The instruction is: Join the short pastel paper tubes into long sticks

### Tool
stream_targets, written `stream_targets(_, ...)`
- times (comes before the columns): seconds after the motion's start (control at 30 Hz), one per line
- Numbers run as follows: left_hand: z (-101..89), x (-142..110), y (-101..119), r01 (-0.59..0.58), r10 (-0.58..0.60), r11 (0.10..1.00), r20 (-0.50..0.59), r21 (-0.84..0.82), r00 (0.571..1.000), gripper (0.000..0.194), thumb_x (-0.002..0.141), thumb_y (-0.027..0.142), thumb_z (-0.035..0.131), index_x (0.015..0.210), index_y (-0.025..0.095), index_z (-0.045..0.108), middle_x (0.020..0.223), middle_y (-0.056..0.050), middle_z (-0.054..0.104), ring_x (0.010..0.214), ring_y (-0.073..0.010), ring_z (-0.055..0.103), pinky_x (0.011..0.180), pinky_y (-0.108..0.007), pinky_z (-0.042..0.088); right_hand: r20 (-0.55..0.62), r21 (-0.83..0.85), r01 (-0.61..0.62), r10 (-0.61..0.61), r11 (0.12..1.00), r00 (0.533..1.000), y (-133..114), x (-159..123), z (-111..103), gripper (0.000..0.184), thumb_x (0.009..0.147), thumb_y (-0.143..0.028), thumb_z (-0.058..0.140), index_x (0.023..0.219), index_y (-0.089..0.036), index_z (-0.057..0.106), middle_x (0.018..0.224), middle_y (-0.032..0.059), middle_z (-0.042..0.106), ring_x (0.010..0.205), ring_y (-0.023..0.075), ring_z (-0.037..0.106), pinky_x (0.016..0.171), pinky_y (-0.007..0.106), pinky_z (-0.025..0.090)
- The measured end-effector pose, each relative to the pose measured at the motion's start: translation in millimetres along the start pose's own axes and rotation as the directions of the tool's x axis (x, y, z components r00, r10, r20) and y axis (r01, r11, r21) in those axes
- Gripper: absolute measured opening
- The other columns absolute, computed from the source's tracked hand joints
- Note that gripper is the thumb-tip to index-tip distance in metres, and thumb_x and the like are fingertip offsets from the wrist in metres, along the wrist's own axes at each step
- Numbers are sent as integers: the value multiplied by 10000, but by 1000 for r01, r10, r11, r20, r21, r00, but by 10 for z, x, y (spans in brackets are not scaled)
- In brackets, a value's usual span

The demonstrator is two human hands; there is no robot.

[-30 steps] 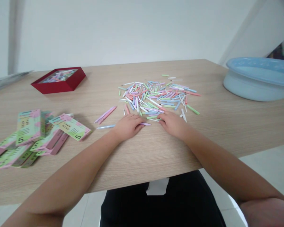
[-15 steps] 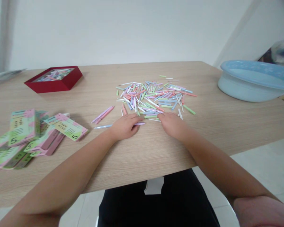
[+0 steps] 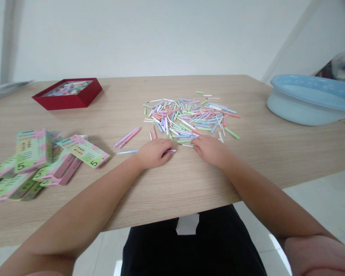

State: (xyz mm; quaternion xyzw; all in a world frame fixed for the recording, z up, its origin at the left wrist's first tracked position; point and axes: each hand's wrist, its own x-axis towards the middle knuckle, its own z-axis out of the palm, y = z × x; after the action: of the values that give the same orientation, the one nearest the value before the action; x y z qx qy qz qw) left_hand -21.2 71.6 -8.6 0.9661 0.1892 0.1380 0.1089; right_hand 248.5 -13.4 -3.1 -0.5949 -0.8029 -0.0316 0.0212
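Observation:
A heap of thin pastel paper sticks (image 3: 189, 117) lies spread on the wooden table (image 3: 175, 184). My left hand (image 3: 154, 153) rests at the heap's near edge with its fingers curled over a lilac stick (image 3: 172, 150) that pokes out to the right. My right hand (image 3: 210, 149) lies beside it, fingers bent down, their tips among the nearest sticks; what they hold is hidden. A light blue stick (image 3: 127, 152) lies just left of my left hand. Two pink sticks (image 3: 128, 137) lie side by side a little further left.
A red box (image 3: 89, 95) with more sticks stands at the back left. Green and pink printed packets (image 3: 40, 161) lie heaped at the left. A pale blue basin (image 3: 310, 101) sits at the right edge. The table's near edge runs just below my forearms.
Both hands stay at the heap's near edge with almost no movement. Only the view has shifted slightly.

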Motion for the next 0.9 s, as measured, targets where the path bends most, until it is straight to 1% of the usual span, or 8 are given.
stream_targets(0.13, 38, -29, -26, 106, -107, 994, -80, -26, 991, 357, 1058, 312, 440, 1352, 208, 613, 1190, -127, 724, 1070, -271, 696, 935, -409, 533, 5, -82, 50, -49, 995, 999, -69, 4, 17, 264, 1046, -165, 455, 1076, -203, 714, 1060, 116, 718, 1096, 292, 638, 896, 387, 465)
stream_targets(0.23, 45, -51, -46, 79, -88, 994, -118, -82, 989, 460, 1048, 237, 414, 1495, 211, 518, 1274, -137, 702, 1140, -255, 684, 985, -397, 529, -7, -146, 60, -62, 988, 998, -139, -3, 13, 244, 1022, -122, 471, 1085, -185, 698, 1076, 132, 707, 1115, 310, 616, 868, 395, 470)
stream_targets(0.33, 48, -62, -52, 52, -67, 992, -133, -111, 989, 418, 1056, 226, 398, 1438, 207, 564, 1250, -126, 715, 1132, -242, 689, 993, -386, 527, -11, -177, 72, -75, 982, 997, -180, -4, 0, 239, 1036, -131, 455, 1105, -164, 681, 1139, 152, 694, 1143, 311, 598, 904, 403, 466)
stream_targets(0.53, 51, -78, -49, 190, -202, 978, -158, -88, 967, 315, 1067, 346, 462, 1306, 222, 626, 1189, -87, 750, 1035, -252, 726, 914, -380, 547, 35, -187, 121, -116, 975, 993, -201, -49, -59, 228, 1037, -128, 482, 1156, -149, 676, 1168, 135, 700, 1161, 295, 608, 941, 397, 454)
stream_targets(0.6, 60, -81, -44, 211, -235, 966, -169, -150, 957, 300, 1058, 365, 491, 1283, 222, 628, 1131, -75, 758, 983, -244, 734, 892, -374, 550, 56, -211, 153, -145, 965, 988, -245, -82, -80, 222, 1027, -123, 498, 1140, -152, 687, 1134, 129, 715, 1124, 296, 627, 898, 396, 458)
stream_targets(0.67, 88, -75, -34, 219, -282, 932, -197, -290, 939, 337, 1056, 373, 502, 1348, 229, 591, 1090, -66, 753, 947, -224, 746, 884, -359, 560, 60, -241, 180, -170, 954, 984, -309, -106, -89, 206, 1013, -114, 508, 1094, -150, 694, 1089, 128, 723, 1078, 302, 639, 858, 400, 458)
stream_targets(0.77, 164, -39, -14, 197, -392, 772, -209, -604, 896, 384, 1055, 386, 516, 1405, 228, 524, 1083, -69, 716, 973, -209, 764, 865, -337, 589, 41, -271, 181, -177, 945, 983, -392, -112, -74, 197, 1001, -103, 500, 1064, -135, 685, 1063, 146, 716, 1042, 317, 638, 838, 412, 455)
stream_targets(0.9, 239, 30, 28, 145, -573, 379, -109, -914, 812, 286, 991, 387, 663, 1187, 216, 545, 1015, -33, 703, 962, -195, 764, 854, -343, 618, 28, -278, 123, -120, 953, 992, -393, -106, -28, 224, 1010, -91, 447, 1068, -103, 663, 1079, 186, 692, 1040, 335, 633, 868, 421, 451)
